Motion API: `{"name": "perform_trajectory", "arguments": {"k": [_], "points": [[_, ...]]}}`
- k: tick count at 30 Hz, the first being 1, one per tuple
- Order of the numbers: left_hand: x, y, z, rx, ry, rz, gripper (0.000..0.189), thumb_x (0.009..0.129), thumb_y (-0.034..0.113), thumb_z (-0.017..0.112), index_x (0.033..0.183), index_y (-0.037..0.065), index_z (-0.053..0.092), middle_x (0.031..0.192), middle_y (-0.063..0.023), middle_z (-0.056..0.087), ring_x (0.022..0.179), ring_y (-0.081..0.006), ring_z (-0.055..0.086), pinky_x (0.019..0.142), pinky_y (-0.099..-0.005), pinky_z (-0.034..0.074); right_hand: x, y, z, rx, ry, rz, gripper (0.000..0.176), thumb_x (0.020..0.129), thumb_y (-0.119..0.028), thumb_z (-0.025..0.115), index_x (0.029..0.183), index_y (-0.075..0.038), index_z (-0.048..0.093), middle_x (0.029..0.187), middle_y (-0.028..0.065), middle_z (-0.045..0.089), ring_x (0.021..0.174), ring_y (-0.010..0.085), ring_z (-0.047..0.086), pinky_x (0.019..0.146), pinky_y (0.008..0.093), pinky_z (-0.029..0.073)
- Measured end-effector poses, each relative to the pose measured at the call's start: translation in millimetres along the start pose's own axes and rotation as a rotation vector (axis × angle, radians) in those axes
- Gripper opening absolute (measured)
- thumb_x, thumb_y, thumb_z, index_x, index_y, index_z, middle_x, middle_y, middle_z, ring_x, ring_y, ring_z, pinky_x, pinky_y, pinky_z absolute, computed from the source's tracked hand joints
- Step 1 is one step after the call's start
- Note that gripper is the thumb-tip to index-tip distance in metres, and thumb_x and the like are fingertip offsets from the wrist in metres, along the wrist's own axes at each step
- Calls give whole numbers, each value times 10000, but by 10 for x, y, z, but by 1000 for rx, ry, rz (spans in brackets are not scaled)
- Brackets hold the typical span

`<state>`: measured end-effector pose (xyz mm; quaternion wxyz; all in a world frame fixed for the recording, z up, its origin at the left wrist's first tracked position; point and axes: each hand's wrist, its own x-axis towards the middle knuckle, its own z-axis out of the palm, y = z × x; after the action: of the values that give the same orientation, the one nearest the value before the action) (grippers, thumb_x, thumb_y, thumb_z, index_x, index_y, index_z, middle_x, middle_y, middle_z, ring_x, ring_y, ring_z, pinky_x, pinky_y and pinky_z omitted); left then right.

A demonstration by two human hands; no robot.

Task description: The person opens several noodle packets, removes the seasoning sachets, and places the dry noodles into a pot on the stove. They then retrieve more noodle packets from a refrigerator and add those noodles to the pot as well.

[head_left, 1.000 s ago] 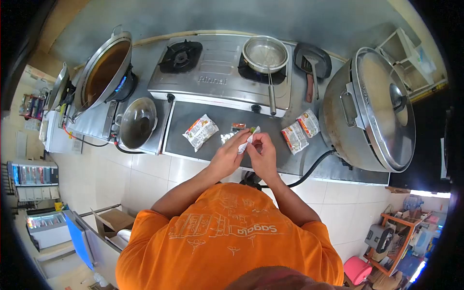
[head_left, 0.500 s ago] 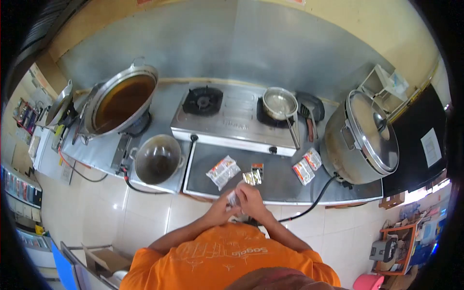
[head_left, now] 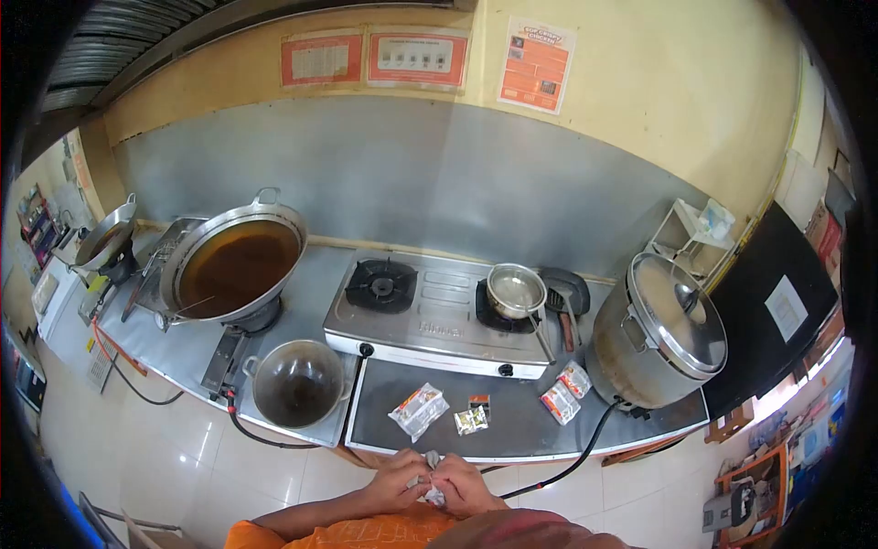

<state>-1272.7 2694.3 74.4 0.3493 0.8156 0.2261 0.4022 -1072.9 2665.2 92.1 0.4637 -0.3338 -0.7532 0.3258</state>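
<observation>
Wrapper (head_left: pixel 434 496) (white, crumpled) pinched btwn L hand (head_left: pixel 399 482) & R hand (head_left: pixel 465 485), nr counter (head_left: pixel 521 441)

Single head-worn wide view, forward and down across the counter (head_left: pixel 519 430) to stove (head_left: pixel 437 313) and wall (head_left: pixel 658 128).

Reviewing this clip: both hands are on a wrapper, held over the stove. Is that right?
Not over the stove: the head view shows the left hand and right hand in front of the counter's near edge. Both are indeed on a wrapper.
</observation>
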Motion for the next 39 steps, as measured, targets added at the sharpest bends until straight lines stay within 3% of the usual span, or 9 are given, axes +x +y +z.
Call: {"name": "perform_trajectory", "arguments": {"k": [8,10,13,14,17,20,25,30,39], "points": [[406,254,-291,282,-310,281,247,780,105,708,991,36,601,984,-92,555,919,-311,576,834,-435,490,22,52,-305,-95,-160,-119,97,888,-53,638,982,-39,618,958,149,603,934,372,587,842,431,497],[435,214,-313,327,-333,304,187,795,80,692,959,48,609,943,-101,554,861,-300,578,735,-395,491,-26,171,-423,-72,-197,-156,103,897,-55,631,999,-46,620,984,157,609,979,376,599,888,434,501],[535,15,-315,274,-274,345,89,863,61,654,945,61,621,917,-87,565,815,-259,590,622,-337,468,49,221,-638,-19,-33,-343,34,985,-67,558,952,-60,550,901,138,628,815,319,615,774,436,509],[483,-12,-244,36,-246,40,48,898,76,634,944,64,626,921,-85,570,830,-249,593,624,-339,463,-69,314,-685,52,-14,-247,82,1001,-85,541,925,-58,526,901,142,630,809,299,613,770,436,506],[521,-142,143,221,210,269,60,906,66,667,965,65,657,979,-111,587,903,-272,585,774,-400,477,-281,528,-820,67,145,-19,162,1013,-89,513,861,-49,474,906,147,630,805,233,588,764,375,482],[784,22,395,175,398,33,102,886,-18,657,974,15,616,1017,-134,546,928,-282,556,855,-396,495,-16,239,-908,67,312,176,125,1006,-83,496,893,-33,516,949,98,606,822,132,521,765,291,440],[851,-174,503,102,289,22,96,892,-24,656,947,1,582,1036,-123,480,978,-280,541,895,-398,505,309,244,-1234,382,108,518,26,990,-18,492,1010,-8,506,958,66,583,886,94,519,798,258,434],[830,-106,431,170,122,42,94,890,-13,660,934,9,580,1042,-121,470,996,-283,531,888,-375,490,545,273,-1197,75,-227,524,334,867,14,613,1151,-54,451,778,49,526,681,127,542,601,290,444],[497,-189,599,-67,398,-200,39,930,4,587,957,8,560,1050,-127,489,965,-273,517,886,-358,442,186,424,-822,278,152,594,292,868,117,528,1098,-50,457,760,4,511,681,57,490,593,236,383]]}}
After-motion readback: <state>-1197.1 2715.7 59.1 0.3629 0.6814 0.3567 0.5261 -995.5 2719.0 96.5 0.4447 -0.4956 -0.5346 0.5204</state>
